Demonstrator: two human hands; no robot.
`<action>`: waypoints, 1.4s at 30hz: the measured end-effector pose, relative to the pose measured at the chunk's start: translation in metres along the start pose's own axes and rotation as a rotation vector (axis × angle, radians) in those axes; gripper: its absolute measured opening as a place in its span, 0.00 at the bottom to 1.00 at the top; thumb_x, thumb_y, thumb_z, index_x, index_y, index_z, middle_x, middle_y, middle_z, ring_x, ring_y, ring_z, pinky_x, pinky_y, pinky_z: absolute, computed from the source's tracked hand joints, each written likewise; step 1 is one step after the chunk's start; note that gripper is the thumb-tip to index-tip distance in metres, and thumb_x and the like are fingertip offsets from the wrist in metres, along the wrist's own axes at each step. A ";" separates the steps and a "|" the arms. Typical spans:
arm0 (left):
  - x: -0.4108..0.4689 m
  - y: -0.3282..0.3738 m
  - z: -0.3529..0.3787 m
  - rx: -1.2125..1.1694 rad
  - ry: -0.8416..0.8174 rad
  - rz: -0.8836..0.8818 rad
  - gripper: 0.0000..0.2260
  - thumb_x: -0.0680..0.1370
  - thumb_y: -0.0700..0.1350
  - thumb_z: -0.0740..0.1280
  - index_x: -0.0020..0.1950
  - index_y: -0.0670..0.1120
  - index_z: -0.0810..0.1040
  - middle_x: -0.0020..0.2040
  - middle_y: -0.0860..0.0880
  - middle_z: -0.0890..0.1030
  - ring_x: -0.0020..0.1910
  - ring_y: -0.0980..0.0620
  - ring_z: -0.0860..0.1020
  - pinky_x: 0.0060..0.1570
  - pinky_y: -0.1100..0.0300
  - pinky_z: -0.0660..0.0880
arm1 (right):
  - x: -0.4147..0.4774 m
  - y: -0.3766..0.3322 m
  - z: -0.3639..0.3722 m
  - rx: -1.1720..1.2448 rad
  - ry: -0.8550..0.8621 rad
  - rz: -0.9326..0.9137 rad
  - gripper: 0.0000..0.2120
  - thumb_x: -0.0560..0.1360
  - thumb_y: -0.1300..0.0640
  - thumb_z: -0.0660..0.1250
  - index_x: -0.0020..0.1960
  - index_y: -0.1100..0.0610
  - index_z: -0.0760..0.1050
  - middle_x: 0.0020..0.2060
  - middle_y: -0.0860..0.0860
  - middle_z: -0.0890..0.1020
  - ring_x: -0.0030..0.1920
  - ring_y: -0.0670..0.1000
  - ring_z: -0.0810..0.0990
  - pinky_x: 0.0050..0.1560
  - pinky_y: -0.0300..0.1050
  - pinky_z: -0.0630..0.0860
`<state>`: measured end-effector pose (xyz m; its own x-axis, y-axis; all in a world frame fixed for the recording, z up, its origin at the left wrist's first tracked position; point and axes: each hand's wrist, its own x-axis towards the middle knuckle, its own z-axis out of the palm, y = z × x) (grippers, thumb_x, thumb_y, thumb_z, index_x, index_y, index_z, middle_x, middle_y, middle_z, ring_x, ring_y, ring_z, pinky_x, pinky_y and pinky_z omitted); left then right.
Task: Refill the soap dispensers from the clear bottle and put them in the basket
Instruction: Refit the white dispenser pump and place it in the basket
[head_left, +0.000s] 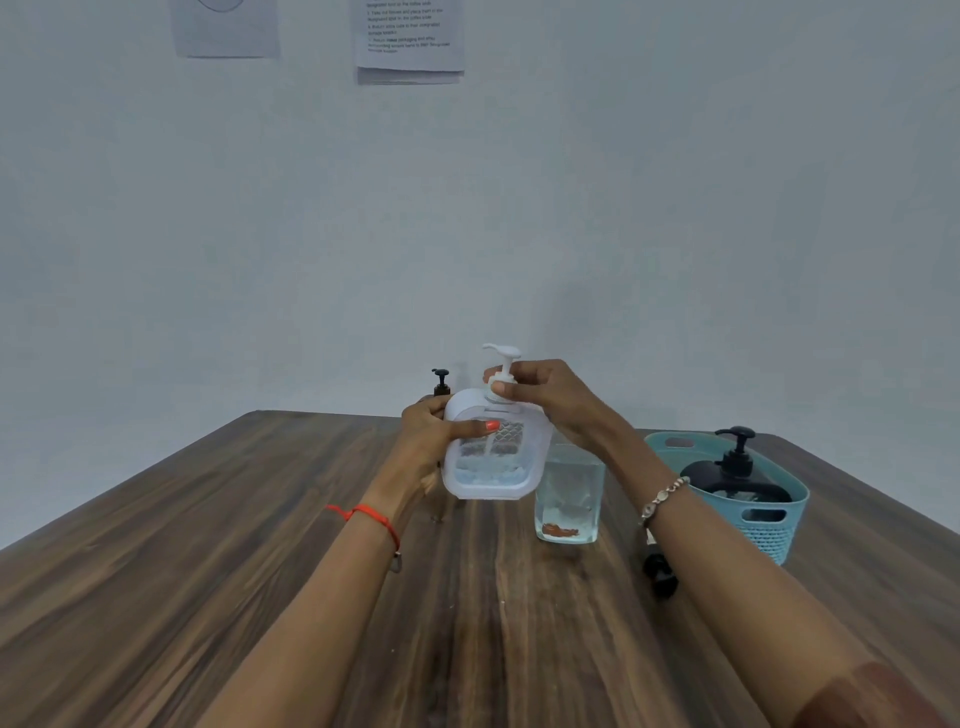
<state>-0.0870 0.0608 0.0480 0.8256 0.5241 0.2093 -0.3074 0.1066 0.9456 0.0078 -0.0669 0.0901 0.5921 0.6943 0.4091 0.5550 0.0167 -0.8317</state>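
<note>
I hold a white dispenser (493, 457) with a see-through front above the middle of the table. My left hand (434, 439) grips its body from the left side. My right hand (550, 397) pinches the collar of its white pump (503, 366). Clear liquid fills its lower part. The clear bottle (570, 493) stands on the table just right of it, partly behind my right wrist, holding clear liquid. A black dispenser (740, 475) stands upright inside the teal basket (776, 525) at the right. Another dispenser with a dark pump (441, 382) peeks out behind my left hand.
A small black cap-like object (661, 571) lies on the wooden table (208, 545) under my right forearm. The table's far edge meets a plain wall. Two paper sheets (410, 39) hang high on that wall.
</note>
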 end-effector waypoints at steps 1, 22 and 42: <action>-0.001 0.001 -0.001 -0.004 -0.009 -0.008 0.22 0.64 0.30 0.75 0.56 0.38 0.76 0.47 0.41 0.82 0.42 0.44 0.82 0.37 0.52 0.81 | 0.000 0.000 -0.003 0.037 -0.044 0.004 0.13 0.73 0.61 0.69 0.57 0.62 0.79 0.50 0.53 0.82 0.48 0.49 0.81 0.54 0.43 0.77; 0.000 -0.019 0.011 -0.019 0.115 0.079 0.17 0.62 0.31 0.77 0.48 0.41 0.79 0.44 0.42 0.82 0.38 0.46 0.82 0.38 0.53 0.81 | -0.004 0.003 0.043 -0.049 0.505 -0.014 0.12 0.67 0.62 0.74 0.49 0.65 0.81 0.45 0.60 0.84 0.45 0.57 0.83 0.49 0.50 0.80; 0.003 -0.005 0.089 0.147 -0.100 0.123 0.20 0.64 0.38 0.78 0.54 0.45 0.78 0.49 0.46 0.82 0.45 0.47 0.82 0.39 0.58 0.80 | -0.030 0.000 -0.056 0.032 0.528 -0.211 0.11 0.75 0.56 0.66 0.56 0.57 0.78 0.51 0.54 0.82 0.50 0.51 0.80 0.42 0.23 0.73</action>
<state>-0.0412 -0.0133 0.0654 0.8311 0.4383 0.3423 -0.3425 -0.0814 0.9360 0.0227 -0.1285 0.0988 0.6868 0.2194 0.6929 0.6797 0.1436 -0.7193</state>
